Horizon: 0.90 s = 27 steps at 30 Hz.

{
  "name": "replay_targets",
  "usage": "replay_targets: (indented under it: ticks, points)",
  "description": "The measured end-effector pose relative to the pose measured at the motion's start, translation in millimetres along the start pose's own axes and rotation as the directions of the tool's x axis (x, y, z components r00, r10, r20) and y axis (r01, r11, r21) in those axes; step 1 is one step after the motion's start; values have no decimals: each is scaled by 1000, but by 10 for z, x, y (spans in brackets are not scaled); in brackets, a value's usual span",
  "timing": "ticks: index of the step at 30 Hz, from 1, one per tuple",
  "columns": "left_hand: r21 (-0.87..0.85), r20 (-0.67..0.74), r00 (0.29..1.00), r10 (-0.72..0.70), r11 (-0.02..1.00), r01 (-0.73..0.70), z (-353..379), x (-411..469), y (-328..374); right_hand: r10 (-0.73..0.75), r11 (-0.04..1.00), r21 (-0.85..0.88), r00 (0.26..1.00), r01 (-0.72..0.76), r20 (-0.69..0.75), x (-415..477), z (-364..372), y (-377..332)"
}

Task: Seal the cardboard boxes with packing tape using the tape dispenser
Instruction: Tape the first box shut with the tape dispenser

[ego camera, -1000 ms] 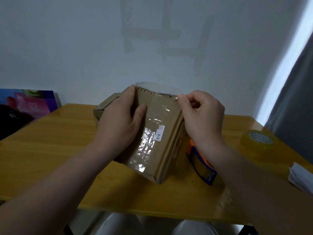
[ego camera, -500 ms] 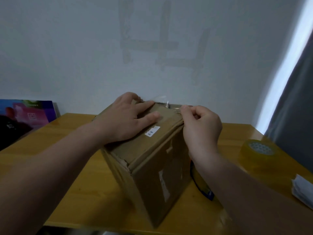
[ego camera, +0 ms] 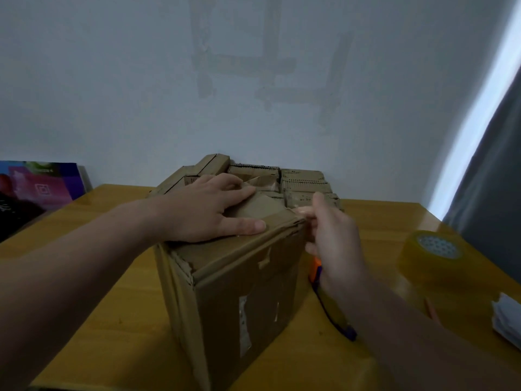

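Note:
A worn cardboard box [ego camera: 242, 300] stands upright on the yellow wooden table [ego camera: 112, 320]. My left hand [ego camera: 208, 213] lies flat on the box's top, fingers spread, pressing the flaps down. My right hand [ego camera: 329, 244] is at the box's top right corner, a fingertip touching the edge and the other fingers curled beside the right wall. Motion blur hides whether it pinches anything. The orange and blue tape dispenser [ego camera: 317, 270] lies on the table behind the box, mostly hidden by my right hand and forearm.
Several more cardboard boxes [ego camera: 304, 182] are stacked against the wall behind. A roll of clear tape [ego camera: 431, 258] stands on the table at the right, with white paper [ego camera: 507, 320] near the right edge. A colourful book [ego camera: 39, 184] leans at the far left.
The box was tilted with its taped face towards me and now stands upright. My left hand moved onto its top and flattened. My right hand slid to the top right corner.

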<state>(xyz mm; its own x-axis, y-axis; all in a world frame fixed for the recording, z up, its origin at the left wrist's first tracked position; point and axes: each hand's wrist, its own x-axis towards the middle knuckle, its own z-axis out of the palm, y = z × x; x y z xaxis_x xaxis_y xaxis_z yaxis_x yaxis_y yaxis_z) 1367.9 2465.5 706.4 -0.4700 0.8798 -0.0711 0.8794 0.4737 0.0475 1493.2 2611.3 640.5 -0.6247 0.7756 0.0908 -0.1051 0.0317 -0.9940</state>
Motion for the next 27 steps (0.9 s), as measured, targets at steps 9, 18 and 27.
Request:
replay_targets:
  ticks: [9,18,27]
  points:
    - [-132,-267,956,126,977,-166,59,53,-74,250,964,-68,780,-258,573,512,-31,-63]
    - [-130,-402,909,107,976,-172,132,49,-117,274,888,-454,707,74,652,588,206,-349]
    - [-243,-501,863,64,947,-211,232,91,-164,159,488,-646,668,587,727,544,398,-415]
